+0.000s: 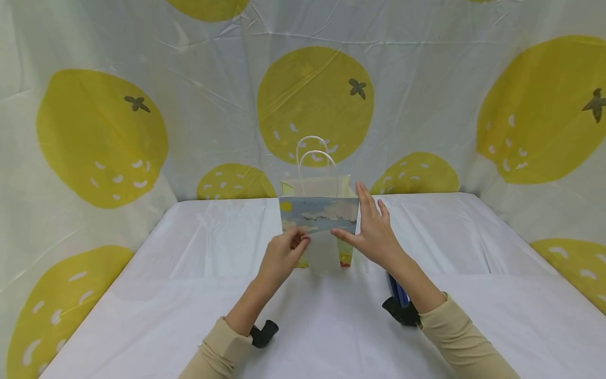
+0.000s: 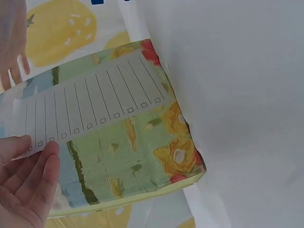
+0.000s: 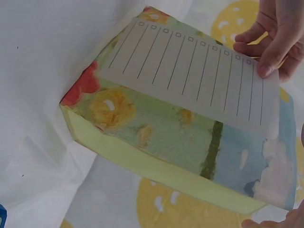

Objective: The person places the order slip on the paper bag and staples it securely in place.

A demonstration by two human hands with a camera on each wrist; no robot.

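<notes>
A paper gift bag (image 1: pixel 326 213) painted with sky and flowers stands upright on the table, its two white twisted handles raised. Against its front lies a white checklist sheet (image 2: pixel 95 95), ruled with lines and small boxes. My left hand (image 1: pixel 284 255) pinches the sheet's edge between thumb and fingers; in the right wrist view, the same left hand (image 3: pixel 280 40) shows its thumb on top of the paper. At the bag's right edge is my right hand (image 1: pixel 376 234), fingers straight and spread, thumb reaching across the front. Nothing is gripped in it.
A white cloth (image 1: pixel 156 310) covers the table. Behind and at both sides hangs a white curtain (image 1: pixel 213 89) with yellow fruit prints. A blue object (image 1: pixel 397 290) lies partly hidden by my right forearm. Black wrist gear (image 1: pixel 264 333) shows under the left sleeve.
</notes>
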